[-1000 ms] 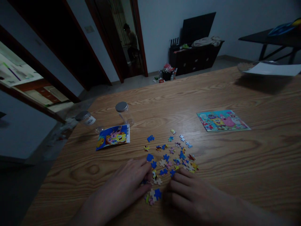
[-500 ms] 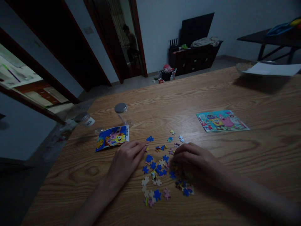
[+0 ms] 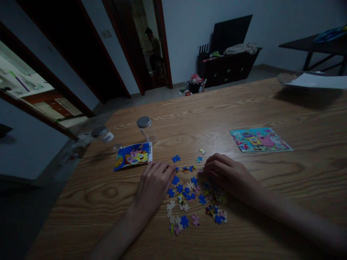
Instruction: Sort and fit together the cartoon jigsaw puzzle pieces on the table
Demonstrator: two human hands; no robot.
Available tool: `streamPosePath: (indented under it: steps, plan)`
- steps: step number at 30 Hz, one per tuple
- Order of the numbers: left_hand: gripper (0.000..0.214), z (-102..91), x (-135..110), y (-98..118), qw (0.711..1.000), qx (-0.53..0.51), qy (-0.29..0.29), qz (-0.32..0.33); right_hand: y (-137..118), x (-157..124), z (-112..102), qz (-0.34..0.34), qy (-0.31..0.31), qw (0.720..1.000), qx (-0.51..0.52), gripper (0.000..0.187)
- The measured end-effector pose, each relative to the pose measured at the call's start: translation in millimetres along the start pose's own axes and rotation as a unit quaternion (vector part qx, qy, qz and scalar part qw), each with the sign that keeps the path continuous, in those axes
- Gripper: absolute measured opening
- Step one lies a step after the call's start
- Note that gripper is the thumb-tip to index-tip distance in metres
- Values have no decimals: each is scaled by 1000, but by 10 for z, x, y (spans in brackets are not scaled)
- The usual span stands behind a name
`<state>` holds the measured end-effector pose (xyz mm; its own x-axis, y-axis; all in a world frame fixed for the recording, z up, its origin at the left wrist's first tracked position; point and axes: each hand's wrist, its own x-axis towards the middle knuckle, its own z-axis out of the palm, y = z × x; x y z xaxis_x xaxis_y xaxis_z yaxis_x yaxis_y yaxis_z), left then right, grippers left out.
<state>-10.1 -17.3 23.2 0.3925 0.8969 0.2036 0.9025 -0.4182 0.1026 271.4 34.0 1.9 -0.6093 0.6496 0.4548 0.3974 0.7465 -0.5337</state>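
Note:
Several small jigsaw pieces, many blue, lie scattered on the wooden table in front of me. My left hand rests flat on the table at the left edge of the scatter, fingers stretched toward the pieces. My right hand lies over the right side of the scatter with its fingers curled down onto the pieces; whether it holds one is hidden.
A cartoon picture card lies left of the pieces, two lidded clear jars behind it. Another cartoon picture lies to the right. White paper sits at the far right. A person sits beyond the doorway.
Both hands moved away from me across the table, from the near edge of the scatter to its middle. The pieces were spread about, some now lying nearer to me.

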Motion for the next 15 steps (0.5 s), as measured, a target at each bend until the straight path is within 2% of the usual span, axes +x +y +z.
streamPosePath:
  steps: [4,7,9,12,15]
  plan:
    - [19,-16,14,-32,994,-108,-21,-24,23,233,9,-9,-9,999,-33,13]
    - [18,-83,14,-5,990,-132,-40,-35,86,416,77,-24,-1,998,-51,13]
    - [15,-158,-2,29,988,-134,-74,-18,147,500,137,-39,-18,997,-60,16]
    - [15,-289,-43,60,981,-143,-126,21,193,541,185,-63,-54,994,-70,17]
    - [16,-400,-88,44,976,-152,-156,21,92,507,129,-73,-66,992,-74,18]
